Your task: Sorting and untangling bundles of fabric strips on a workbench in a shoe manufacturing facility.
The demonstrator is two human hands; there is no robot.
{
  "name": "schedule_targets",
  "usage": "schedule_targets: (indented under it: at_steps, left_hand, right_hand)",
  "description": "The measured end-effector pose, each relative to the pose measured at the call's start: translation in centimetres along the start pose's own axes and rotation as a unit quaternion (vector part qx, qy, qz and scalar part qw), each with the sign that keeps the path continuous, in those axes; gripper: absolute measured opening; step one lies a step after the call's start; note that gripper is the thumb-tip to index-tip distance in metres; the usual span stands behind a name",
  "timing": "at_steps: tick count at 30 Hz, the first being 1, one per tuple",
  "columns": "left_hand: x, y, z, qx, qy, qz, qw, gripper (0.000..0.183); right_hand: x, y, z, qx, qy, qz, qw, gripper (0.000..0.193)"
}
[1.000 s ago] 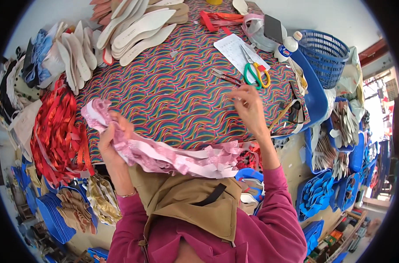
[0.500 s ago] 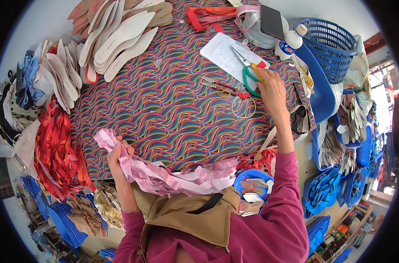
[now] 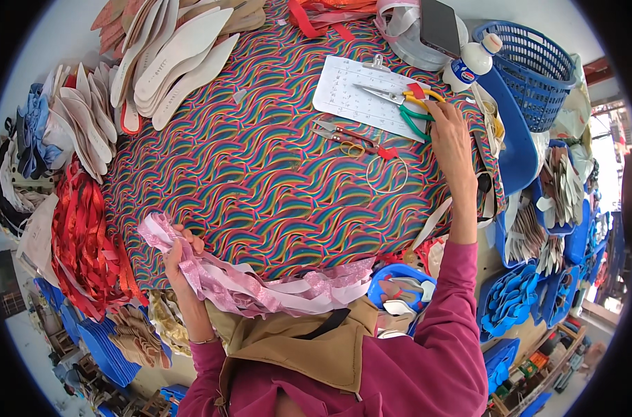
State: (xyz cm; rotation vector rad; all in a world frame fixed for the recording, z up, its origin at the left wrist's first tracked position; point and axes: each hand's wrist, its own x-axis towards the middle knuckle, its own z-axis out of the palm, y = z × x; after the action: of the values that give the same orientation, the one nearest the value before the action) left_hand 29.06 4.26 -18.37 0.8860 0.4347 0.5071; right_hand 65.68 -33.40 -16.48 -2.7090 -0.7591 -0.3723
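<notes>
My left hand is closed around one end of a bundle of pink glittery strips. The bundle droops along the near table edge and across my lap, with its folded end sticking out above my fingers. At the far right of the table, my right hand has its fingers on the handles of the scissors, one loop yellow and one green. Their blades lie over a white sheet on a clipboard. Below them are red-handled thread snips and a thin ring.
Stacks of pale insoles stand at the far left, above hanging red strips. A dark phone, a bottle and a blue basket sit at the far right. A blue tub of cut pieces is beside my lap.
The scissors have turned to lie flatter across the clipboard, their handles shifting right and up with my right hand. My left hand keeps its hold on the pink strips.
</notes>
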Motion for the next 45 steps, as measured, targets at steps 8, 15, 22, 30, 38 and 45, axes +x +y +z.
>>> schedule_targets:
  at_steps: [8, 15, 22, 30, 38, 45]
  left_hand:
    - [0.0, 0.0, -0.9, -0.002, -0.013, -0.003, 1.000, 0.035]
    - [0.0, 0.1, -0.7, -0.006, -0.018, -0.001, 1.000, 0.036]
    - [0.0, -0.1, -0.3, -0.012, -0.013, -0.001, 1.000, 0.036]
    - [0.0, -0.2, -0.8, 0.000, 0.000, 0.014, 1.000, 0.037]
    - [0.1, -0.3, -1.2, -0.014, -0.007, 0.014, 1.000, 0.038]
    - [0.2, -0.3, -1.6, -0.025, -0.023, 0.016, 0.999, 0.037]
  right_hand:
    - [-1.1, 0.5, 0.6, 0.034, 0.052, -0.019, 0.998, 0.044]
    - [-1.8, 0.5, 1.3, -0.006, 0.072, 0.037, 0.997, 0.043]
    - [-1.9, 1.4, 1.4, 0.070, 0.077, 0.079, 0.991, 0.041]
    - [-2.2, 1.8, 1.1, 0.110, 0.121, 0.098, 0.982, 0.041]
    - [-2.2, 1.6, 1.0, 0.120, 0.129, 0.084, 0.981, 0.042]
    - [-2.2, 2.5, 0.7, 0.122, 0.149, 0.075, 0.978, 0.041]
